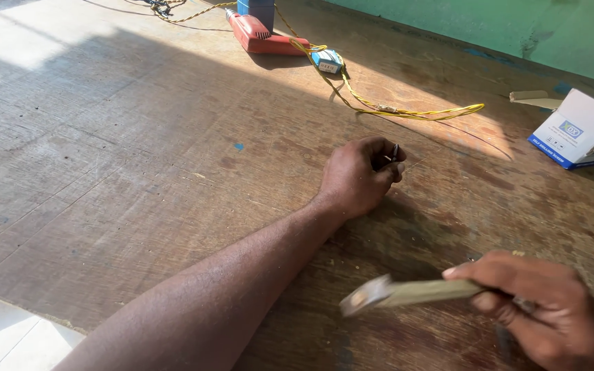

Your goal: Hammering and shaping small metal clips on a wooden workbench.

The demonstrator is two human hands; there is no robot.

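Note:
My left hand (360, 175) rests on a brown plywood sheet (139, 158), fingers curled around a small dark nail or screw (394, 153) held upright between thumb and forefinger. My right hand (541, 309) at the lower right grips a pale, motion-blurred tool, apparently a hammer (397, 294), with its head pointing left, below and apart from the left hand.
A red power tool (262, 36) lies at the top centre with a yellow cord (379, 106) trailing right past a small blue plug block (328, 62). An open white and blue carton (575, 130) sits at the right edge. A green wall (517, 24) runs along the back.

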